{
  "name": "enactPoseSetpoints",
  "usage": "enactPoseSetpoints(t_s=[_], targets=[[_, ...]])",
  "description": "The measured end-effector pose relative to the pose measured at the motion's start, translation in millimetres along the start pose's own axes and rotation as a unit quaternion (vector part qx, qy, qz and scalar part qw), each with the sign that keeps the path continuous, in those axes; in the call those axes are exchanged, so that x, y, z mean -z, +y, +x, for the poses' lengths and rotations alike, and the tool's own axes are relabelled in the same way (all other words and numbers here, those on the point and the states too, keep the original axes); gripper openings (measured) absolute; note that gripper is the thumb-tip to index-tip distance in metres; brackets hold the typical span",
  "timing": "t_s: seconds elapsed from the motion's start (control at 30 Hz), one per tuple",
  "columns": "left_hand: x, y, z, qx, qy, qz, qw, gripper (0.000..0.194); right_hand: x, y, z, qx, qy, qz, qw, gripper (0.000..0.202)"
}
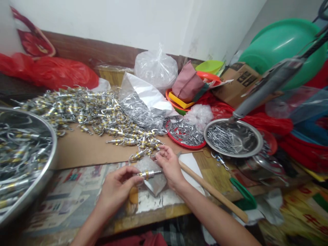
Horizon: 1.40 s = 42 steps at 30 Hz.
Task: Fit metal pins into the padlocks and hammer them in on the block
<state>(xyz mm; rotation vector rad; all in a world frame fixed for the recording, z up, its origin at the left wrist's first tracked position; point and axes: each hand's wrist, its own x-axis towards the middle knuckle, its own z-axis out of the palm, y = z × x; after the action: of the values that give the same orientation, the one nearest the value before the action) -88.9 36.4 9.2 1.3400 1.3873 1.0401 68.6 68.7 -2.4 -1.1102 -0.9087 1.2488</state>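
Note:
My left hand [119,186] pinches one end of a silver and gold metal fitting [148,174], held level above a small metal block [156,186] near the table's front edge. Just right of the fitting, my right hand [167,164] has its fingers curled at the front of a large pile of similar fittings [84,106]; what its fingertips hold, if anything, is too small to make out. The pile lies on brown cardboard [77,147]. A wooden handle [215,193] lies slanting beside my right forearm.
At the left edge stands a large metal bowl [52,150] of fittings. A red tray [188,146] of small metal parts and a steel bowl [257,145] of pins sit to the right, below a grey lever [266,89]. Plastic bags and a carton [237,83] line the back.

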Motion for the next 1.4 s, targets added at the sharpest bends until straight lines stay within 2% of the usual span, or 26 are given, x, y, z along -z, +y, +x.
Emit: enactPoseSetpoints(t_s=[0.13,0.2,0.27,0.4,0.5,0.63,0.7,0.77,0.87,0.93,1.0,1.13,1.2,1.3,1.4], targets=[[5.7,3,-1,-0.066,-0.010,0.041,0.997,0.003,-7,1,-12,0.121,-0.008,-0.100,0.988,0.027],[5.3,2,-1,-0.101,-0.013,0.058,0.993,0.006,-6,0,-20,0.179,-0.039,-0.146,0.972,0.027],[3.4,-1,-2,-0.096,0.003,0.068,0.993,0.005,-4,-1,-27,0.209,-0.073,-0.175,0.959,0.028],[-0.5,-6,-4,-0.054,0.048,0.067,0.995,0.015,0,-5,-31,0.196,-0.098,-0.200,0.955,0.032],[-1.2,-4,-3,-0.049,0.047,0.076,0.995,0.023,0,-5,-29,0.162,-0.115,-0.183,0.963,0.033],[0.0,5,-1,-0.092,-0.009,0.096,0.991,0.013,2,-4,-28,0.120,-0.124,-0.140,0.975,0.031],[1.0,8,-1,-0.104,-0.039,0.080,0.991,0.012,7,-6,-29,0.145,-0.135,-0.155,0.968,0.031],[2.2,10,-1,-0.087,-0.039,0.058,0.994,0.010,15,-9,-31,0.221,-0.150,-0.214,0.940,0.036],[3.1,15,-3,-0.052,-0.048,0.041,0.997,0.007,29,-14,-36,0.372,-0.175,-0.337,0.847,0.042],[2.7,19,-4,-0.052,-0.073,0.049,0.995,0.008,34,-16,-41,0.432,-0.182,-0.387,0.794,0.031],[1.6,25,-5,-0.066,-0.092,0.066,0.991,0.009,37,-19,-44,0.466,-0.178,-0.409,0.764,0.021],[-1.1,34,-7,-0.109,-0.101,0.111,0.983,0.009,38,-23,-46,0.520,-0.188,-0.420,0.720,0.018],[-1.9,35,-7,-0.133,-0.099,0.126,0.978,0.010,38,-24,-47,0.523,-0.180,-0.419,0.721,0.019],[-1.7,32,-6,-0.159,-0.075,0.139,0.975,0.012,40,-22,-49,0.481,-0.163,-0.415,0.755,0.025],[-0.6,29,-7,-0.157,-0.051,0.147,0.975,0.013,42,-22,-55,0.430,-0.168,-0.411,0.786,0.030]])
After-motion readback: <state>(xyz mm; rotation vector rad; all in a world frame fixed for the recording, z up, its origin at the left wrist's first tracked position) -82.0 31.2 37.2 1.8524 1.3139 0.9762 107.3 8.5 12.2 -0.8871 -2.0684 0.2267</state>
